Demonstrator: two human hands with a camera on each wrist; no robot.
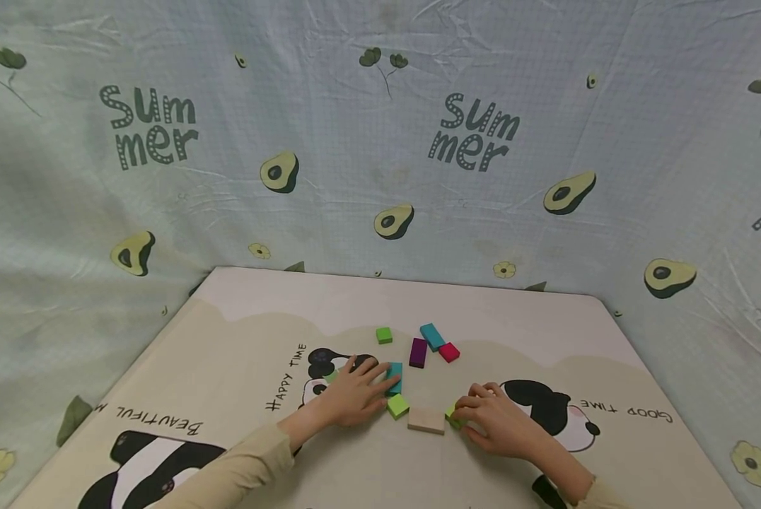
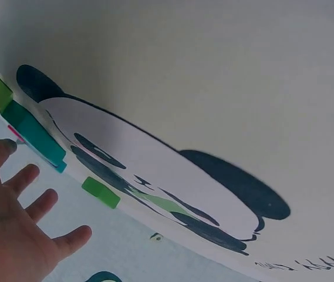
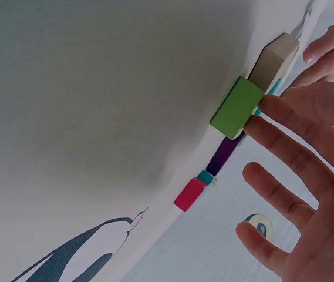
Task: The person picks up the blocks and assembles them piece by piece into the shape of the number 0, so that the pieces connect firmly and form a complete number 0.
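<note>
At the head view's lower centre, the nearer right hand (image 1: 500,424), grip apart, touches a green block (image 1: 451,417) just right of a crosswise wooden block (image 1: 426,421); the left hand (image 1: 357,397), fingers spread, is by a teal block (image 1: 395,369).

A pale, wrinkled cloth (image 1: 329,92) fills the upper half of the head view and runs down both sides. Grey-green "Summer" lettering (image 1: 151,127) is printed at upper left and again right of upper centre, with more cut off at the right edge. Avocado prints (image 1: 392,222) are scattered across it, a leafy sprig (image 1: 383,60) shows at top centre, and yellow flowers (image 1: 756,463) appear in both lower corners. Below, the cream bench (image 1: 514,325) bears panda drawings (image 1: 539,399) at lower left, lower centre and lower right. "Happy Time" (image 1: 286,378) climbs left of centre; "Good Time" (image 1: 626,410) reads upside down at right.
</note>
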